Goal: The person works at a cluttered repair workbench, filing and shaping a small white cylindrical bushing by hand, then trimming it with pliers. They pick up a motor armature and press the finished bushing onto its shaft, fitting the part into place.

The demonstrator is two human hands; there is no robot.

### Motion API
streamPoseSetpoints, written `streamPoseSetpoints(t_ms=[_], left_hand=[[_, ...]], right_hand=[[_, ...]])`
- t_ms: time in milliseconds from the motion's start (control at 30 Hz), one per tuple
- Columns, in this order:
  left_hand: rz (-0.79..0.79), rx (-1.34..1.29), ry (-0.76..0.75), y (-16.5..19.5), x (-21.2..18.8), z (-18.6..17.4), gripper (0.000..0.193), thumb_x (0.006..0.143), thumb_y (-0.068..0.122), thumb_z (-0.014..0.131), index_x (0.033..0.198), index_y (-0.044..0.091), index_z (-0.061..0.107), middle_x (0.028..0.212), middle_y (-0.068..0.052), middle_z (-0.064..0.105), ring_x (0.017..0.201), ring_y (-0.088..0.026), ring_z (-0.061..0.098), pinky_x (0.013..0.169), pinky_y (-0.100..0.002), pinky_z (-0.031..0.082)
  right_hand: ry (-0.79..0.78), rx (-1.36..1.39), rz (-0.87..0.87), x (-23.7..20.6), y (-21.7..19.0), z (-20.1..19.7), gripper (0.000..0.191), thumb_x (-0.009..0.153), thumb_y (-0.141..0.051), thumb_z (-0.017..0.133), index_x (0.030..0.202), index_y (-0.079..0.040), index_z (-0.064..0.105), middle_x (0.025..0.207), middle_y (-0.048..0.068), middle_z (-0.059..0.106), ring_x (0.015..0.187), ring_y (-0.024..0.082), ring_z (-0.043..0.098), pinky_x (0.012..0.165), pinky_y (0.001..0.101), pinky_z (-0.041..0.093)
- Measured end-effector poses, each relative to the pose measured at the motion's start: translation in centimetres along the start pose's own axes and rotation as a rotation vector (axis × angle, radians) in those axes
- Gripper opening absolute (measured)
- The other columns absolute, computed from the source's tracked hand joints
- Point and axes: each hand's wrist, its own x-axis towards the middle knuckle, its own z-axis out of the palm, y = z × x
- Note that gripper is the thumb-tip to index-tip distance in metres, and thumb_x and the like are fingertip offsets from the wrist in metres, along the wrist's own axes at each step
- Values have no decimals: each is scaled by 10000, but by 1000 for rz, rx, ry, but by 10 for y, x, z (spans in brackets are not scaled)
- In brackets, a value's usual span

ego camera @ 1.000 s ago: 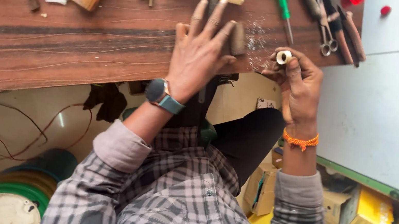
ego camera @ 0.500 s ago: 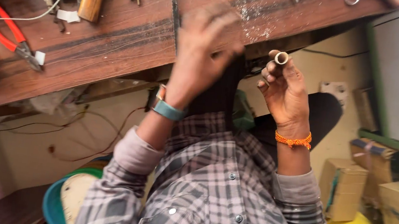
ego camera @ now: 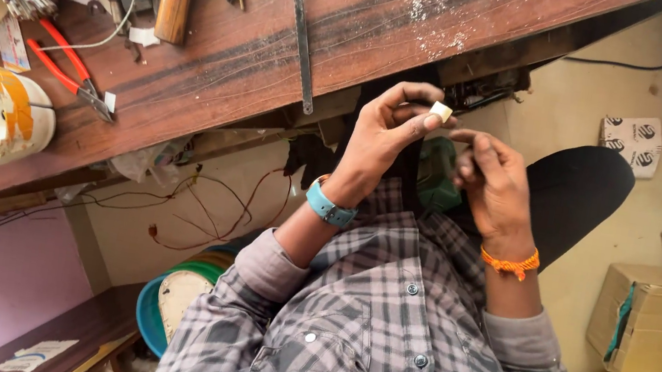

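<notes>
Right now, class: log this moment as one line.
left hand: pinches small cream tube piece | right hand: empty, beside it | wooden workbench: pliers

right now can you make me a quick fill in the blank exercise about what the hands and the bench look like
1. The left hand pinches a small ____ piece at its fingertips.
2. The right hand wears an ____ wristband.
3. On the wooden bench, the pliers have ____ handles.
4. The left wrist carries a watch with a ____ strap.

Missing words: white; orange; red; blue

left hand pinches small cream piece | right hand beside, fingers curled
</notes>
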Motion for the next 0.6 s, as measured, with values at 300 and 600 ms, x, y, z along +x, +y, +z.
streamPoseSetpoints(t_ms=[300, 600], left_hand=[[-23, 65, -4, -11, -29, -16, 373, 1056, 180, 670, 1401, 46, 629, 1239, -16, 691, 1175, -109, 628, 1082, -294, 499], [360, 794, -31, 12, -30, -1, 312, 904, 114, 821, 1191, 103, 700, 1186, -11, 710, 1053, -203, 641, 961, -308, 506]], right_hand=[[43, -13, 2, -24, 17, 3, 287, 1108, -225, 617, 1198, 39, 686, 851, 9, 582, 778, 84, 517, 713, 256, 477], [12, 106, -7, -26, 7, 28, 334, 1061, -208, 648, 1317, 5, 619, 1096, 57, 671, 899, 109, 612, 843, 322, 589]])
